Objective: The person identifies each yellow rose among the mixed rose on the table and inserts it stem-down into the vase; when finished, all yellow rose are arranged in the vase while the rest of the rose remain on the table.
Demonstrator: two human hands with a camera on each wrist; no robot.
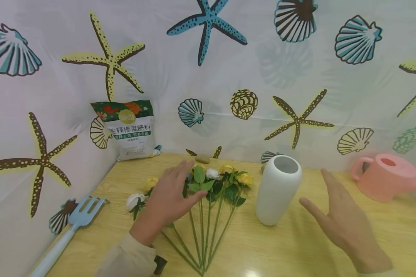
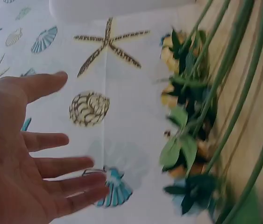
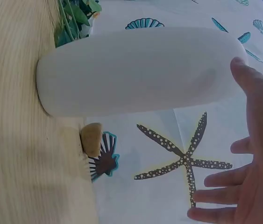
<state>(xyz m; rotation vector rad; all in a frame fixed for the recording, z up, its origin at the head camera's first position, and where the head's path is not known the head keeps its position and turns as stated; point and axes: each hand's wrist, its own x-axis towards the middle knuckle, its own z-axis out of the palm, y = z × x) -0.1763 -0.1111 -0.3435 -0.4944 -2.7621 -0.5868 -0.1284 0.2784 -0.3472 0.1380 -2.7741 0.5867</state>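
A white vase (image 1: pixel 277 192) stands upright on the table, right of the middle. My right hand (image 1: pixel 346 219) is just to its right, fingers spread and holding nothing; in the right wrist view the thumb overlaps the rim end of the vase (image 3: pixel 136 72). Several artificial flowers with yellow and white heads lie fanned out, their green stems (image 1: pixel 202 238) meeting toward the front edge. Above the left part of this bunch hovers my left hand (image 1: pixel 170 194), its fingers extended with nothing in them. It hides some of the flower heads. The left wrist view shows leaves (image 2: pixel 180 149) beside that hand.
A pink watering can (image 1: pixel 384 177) stands at the back right. At the left edge lies a light blue hand fork (image 1: pixel 72 227). A fertilizer bag (image 1: pixel 131 130) leans in the back left corner. Stones (image 1: pixel 202 159) sit along the back, before a patterned cloth.
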